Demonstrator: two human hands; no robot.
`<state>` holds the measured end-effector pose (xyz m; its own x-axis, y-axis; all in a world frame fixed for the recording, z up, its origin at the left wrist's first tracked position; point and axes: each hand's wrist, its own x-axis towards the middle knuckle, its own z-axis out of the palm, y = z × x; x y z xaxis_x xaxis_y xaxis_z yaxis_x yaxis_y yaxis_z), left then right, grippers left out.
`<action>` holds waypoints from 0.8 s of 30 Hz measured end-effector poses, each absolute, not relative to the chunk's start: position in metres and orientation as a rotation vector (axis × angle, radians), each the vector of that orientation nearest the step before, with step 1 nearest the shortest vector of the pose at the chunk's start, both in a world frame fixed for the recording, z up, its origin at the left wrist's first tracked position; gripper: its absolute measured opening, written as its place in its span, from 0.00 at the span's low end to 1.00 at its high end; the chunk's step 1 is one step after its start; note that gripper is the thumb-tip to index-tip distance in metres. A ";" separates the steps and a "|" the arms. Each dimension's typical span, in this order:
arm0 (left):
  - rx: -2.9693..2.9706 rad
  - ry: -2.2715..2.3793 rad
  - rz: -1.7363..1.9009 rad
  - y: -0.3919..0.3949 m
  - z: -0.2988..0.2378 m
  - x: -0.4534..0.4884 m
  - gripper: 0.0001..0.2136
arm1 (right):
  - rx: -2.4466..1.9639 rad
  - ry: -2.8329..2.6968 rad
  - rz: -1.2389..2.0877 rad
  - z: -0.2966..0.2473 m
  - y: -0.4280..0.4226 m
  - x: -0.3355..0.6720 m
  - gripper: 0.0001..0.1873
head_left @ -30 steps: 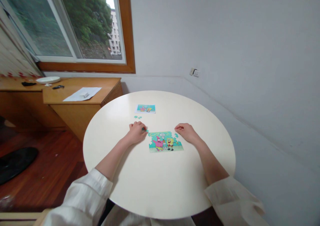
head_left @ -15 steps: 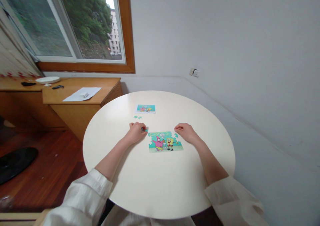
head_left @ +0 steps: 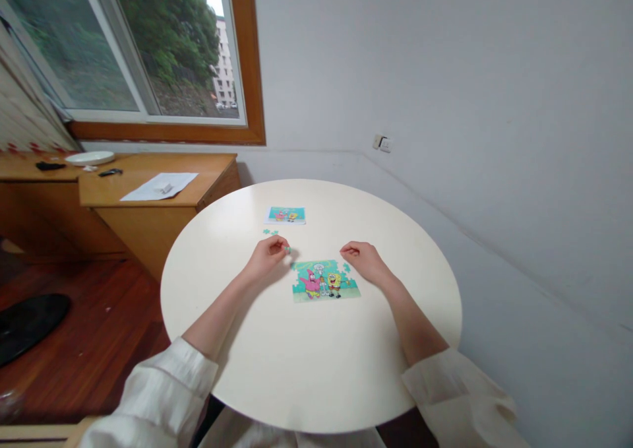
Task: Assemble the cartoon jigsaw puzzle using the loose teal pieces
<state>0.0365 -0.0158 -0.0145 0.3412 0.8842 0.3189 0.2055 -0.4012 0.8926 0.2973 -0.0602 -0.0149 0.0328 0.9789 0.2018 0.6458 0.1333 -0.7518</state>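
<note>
Now | left hand (head_left: 267,255) pinches piece (head_left: 287,250) | right hand (head_left: 362,261) curled, grip unclear | picture card (head_left: 285,214), loose pieces (head_left: 270,232) beyond

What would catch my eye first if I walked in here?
The bright cartoon jigsaw puzzle lies on the round white table, between the left hand and right hand. The left hand pinches a small teal piece by its far left corner; a picture card lies farther back.

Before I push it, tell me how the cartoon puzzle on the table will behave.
The puzzle lies flat and thin, so it probably weighs little and slides easily on the smooth table. Its joined pieces and ragged top edge suggest it would sag or split if lifted by one side.
</note>
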 end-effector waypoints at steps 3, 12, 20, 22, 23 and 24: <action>1.687 0.902 1.044 -0.020 -0.011 0.039 0.10 | -1.538 -1.666 0.572 -0.015 -0.060 0.295 0.11; 1.485 0.768 0.901 -0.032 -0.008 0.047 0.19 | -1.345 -1.737 0.714 -0.006 -0.071 0.253 0.12; 1.505 0.687 0.827 -0.039 -0.010 0.052 0.21 | -1.129 -1.703 1.086 -0.008 -0.080 0.227 0.18; 1.506 0.687 0.826 -0.041 -0.010 0.053 0.21 | -1.096 -1.662 1.170 -0.008 -0.081 0.225 0.19; 1.504 0.688 0.827 -0.042 -0.009 0.054 0.21 | -1.084 -1.650 1.193 -0.007 -0.082 0.224 0.18; 1.500 0.689 0.828 -0.042 -0.009 0.054 0.21 | -1.076 -1.646 1.204 -0.007 -0.082 0.224 0.18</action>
<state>0.0542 -0.0424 -0.0091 0.5674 0.8168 0.1041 -0.0459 -0.0949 0.9944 0.2238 -0.0822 -0.0066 -0.3069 0.9438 0.1227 0.1687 0.1808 -0.9689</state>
